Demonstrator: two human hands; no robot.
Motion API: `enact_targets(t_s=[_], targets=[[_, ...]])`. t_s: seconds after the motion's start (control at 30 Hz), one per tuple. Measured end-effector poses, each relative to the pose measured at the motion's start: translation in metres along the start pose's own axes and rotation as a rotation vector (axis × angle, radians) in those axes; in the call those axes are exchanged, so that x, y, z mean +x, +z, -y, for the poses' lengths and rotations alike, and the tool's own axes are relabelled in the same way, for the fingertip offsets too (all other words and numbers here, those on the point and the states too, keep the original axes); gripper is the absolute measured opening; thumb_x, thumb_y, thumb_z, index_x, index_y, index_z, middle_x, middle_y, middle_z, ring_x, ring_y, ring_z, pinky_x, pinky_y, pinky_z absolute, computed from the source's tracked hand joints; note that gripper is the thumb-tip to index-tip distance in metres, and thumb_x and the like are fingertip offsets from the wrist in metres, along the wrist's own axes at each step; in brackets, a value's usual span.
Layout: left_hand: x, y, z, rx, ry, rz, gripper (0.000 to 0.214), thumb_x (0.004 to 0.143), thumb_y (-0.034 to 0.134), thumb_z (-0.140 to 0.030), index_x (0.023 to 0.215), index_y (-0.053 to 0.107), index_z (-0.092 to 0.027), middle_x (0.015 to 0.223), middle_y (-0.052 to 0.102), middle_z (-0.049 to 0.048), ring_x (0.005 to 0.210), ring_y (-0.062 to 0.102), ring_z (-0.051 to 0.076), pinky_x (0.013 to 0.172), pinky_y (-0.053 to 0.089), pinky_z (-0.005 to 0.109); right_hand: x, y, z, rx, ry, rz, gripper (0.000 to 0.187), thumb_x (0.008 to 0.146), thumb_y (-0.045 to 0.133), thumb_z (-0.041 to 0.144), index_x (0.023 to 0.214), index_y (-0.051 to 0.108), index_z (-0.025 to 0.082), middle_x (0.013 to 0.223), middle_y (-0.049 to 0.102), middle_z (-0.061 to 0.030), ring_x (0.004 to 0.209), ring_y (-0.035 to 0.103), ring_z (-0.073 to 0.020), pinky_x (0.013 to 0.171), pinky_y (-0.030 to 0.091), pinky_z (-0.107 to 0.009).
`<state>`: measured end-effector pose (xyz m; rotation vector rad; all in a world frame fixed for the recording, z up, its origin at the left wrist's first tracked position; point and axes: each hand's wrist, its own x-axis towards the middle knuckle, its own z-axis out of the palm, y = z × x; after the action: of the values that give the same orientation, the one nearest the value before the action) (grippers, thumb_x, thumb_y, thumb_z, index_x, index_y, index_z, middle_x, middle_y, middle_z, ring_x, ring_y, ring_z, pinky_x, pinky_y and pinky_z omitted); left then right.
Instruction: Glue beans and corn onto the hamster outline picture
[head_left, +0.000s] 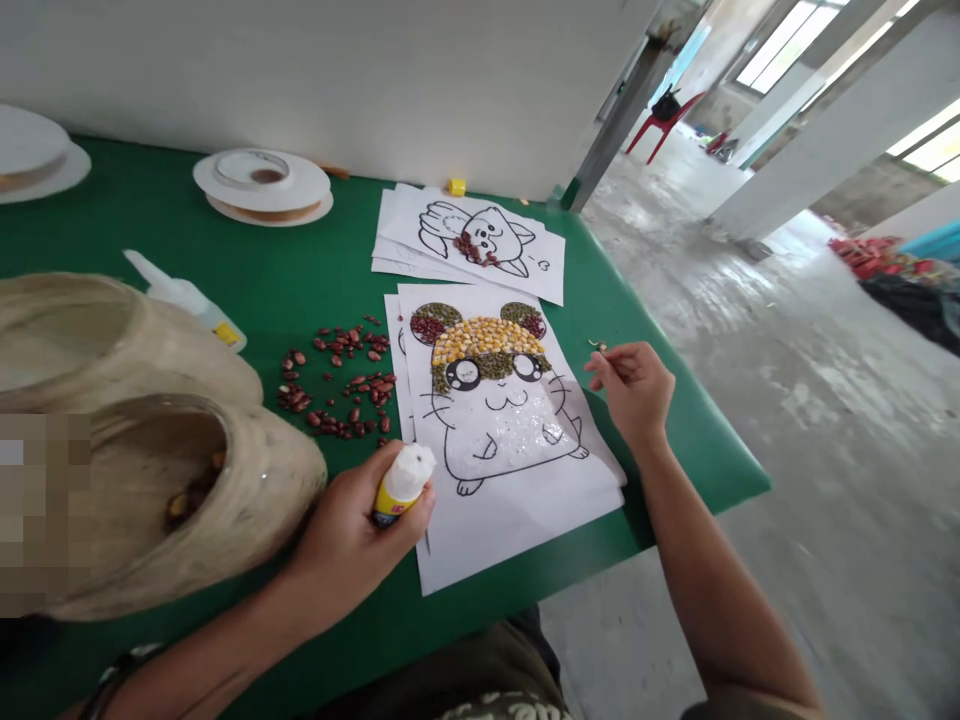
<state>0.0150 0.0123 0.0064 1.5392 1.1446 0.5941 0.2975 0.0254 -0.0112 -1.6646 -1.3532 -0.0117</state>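
On the green counter (pixel 300 270), two big woven baskets (pixel 247 500) sit at the left side. The near one has some brown bits inside.

A white sheet with a hamster drawing (pixel 517 500) lies near the front edge of the counter, toward the right corner. The hamster's head is filled with yellow, green and dark red seeds. Its body is only black lines with a shiny wet patch.

A pile of more drawing sheets (pixel 551 270) lies behind it, near the back edge. Flat white reels (pixel 262 185) rest by the back edge, to the left of the pile.

The left hand (pixel 352 545) is by the front left corner of the hamster sheet. It is closed tight around a glue bottle (pixel 401 485). The white cap sticks up out of the fist, and it just touches the sheet's left edge.

The right hand (pixel 634 390) is over the right edge of the sheet, close to the counter's right edge. Its fingertips pinch a tiny bit (pixel 598 346), too small to tell what it is. The bit is held just off the sheet, beside the hamster's right ear.

Another glue bottle (pixel 187 300) lies flat behind the baskets. Red beans (pixel 337 385) are spread between the baskets and the sheet. A little yellow block (pixel 456 186) sits at the back edge.
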Motion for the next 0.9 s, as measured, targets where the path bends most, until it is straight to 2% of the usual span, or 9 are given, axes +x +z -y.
enact_targets(t_s=[0.2, 0.37, 0.43, 0.63, 0.8, 0.9], targets=[[-0.004, -0.003, -0.002, 0.045, 0.12, 0.078, 0.014, 0.072, 0.044, -0.025, 0.061, 0.038, -0.02, 0.052, 0.039, -0.0071, 0.048, 0.038, 0.008, 0.046, 0.033, 0.018, 0.005, -0.002, 0.011, 0.094, 0.074, 0.069, 0.031, 0.075, 0.053, 0.041, 0.056, 0.039, 0.021, 0.043, 0.057, 0.0027, 0.03, 0.048, -0.008, 0.032, 0.039, -0.02], [-0.008, -0.005, -0.01, 0.085, 0.197, 0.123, 0.014, 0.074, 0.04, -0.023, 0.061, 0.035, -0.021, 0.052, 0.035, -0.0076, 0.046, 0.033, 0.008, 0.044, 0.028, 0.019, 0.01, -0.006, 0.023, 0.09, 0.047, 0.111, 0.046, 0.078, 0.047, 0.042, 0.039, 0.036, 0.02, 0.031, 0.041, 0.004, 0.03, 0.037, -0.006, 0.035, 0.033, -0.02], [-0.009, -0.005, -0.011, 0.104, 0.213, 0.12, 0.015, 0.074, 0.039, -0.023, 0.061, 0.034, -0.021, 0.052, 0.035, -0.0075, 0.047, 0.033, 0.008, 0.045, 0.027, 0.02, 0.011, -0.009, 0.028, 0.094, 0.038, 0.123, 0.044, 0.077, 0.049, 0.038, 0.038, 0.038, 0.019, 0.033, 0.04, 0.0044, 0.032, 0.037, -0.0056, 0.037, 0.033, -0.02], [-0.014, -0.005, -0.009, 0.132, 0.257, 0.119, 0.016, 0.076, 0.039, -0.022, 0.061, 0.032, -0.022, 0.053, 0.034, -0.0074, 0.048, 0.034, 0.009, 0.047, 0.028, 0.02, 0.015, -0.011, 0.044, 0.186, 0.046, 0.211, 0.015, 0.07, 0.054, 0.026, 0.058, 0.05, 0.019, 0.044, 0.053, 0.004, 0.039, 0.049, -0.0077, 0.04, 0.039, -0.02], [-0.015, -0.005, -0.005, 0.178, 0.311, 0.111, 0.014, 0.074, 0.041, -0.022, 0.062, 0.034, -0.021, 0.053, 0.036, -0.0073, 0.048, 0.034, 0.009, 0.047, 0.027, 0.02, 0.022, -0.006, 0.071, 0.287, 0.041, 0.264, 0.011, 0.067, 0.056, 0.025, 0.063, 0.049, 0.018, 0.058, 0.062, 0.0003, 0.044, 0.055, -0.0079, 0.045, 0.046, -0.022], [-0.014, -0.004, -0.002, 0.182, 0.325, 0.105, 0.014, 0.074, 0.041, -0.022, 0.062, 0.034, -0.021, 0.053, 0.035, -0.0074, 0.048, 0.034, 0.009, 0.048, 0.027, 0.02, 0.029, -0.003, 0.09, 0.321, 0.038, 0.337, 0.011, 0.071, 0.053, 0.026, 0.065, 0.048, 0.018, 0.053, 0.06, 0.0019, 0.037, 0.05, -0.0058, 0.038, 0.041, -0.02]])
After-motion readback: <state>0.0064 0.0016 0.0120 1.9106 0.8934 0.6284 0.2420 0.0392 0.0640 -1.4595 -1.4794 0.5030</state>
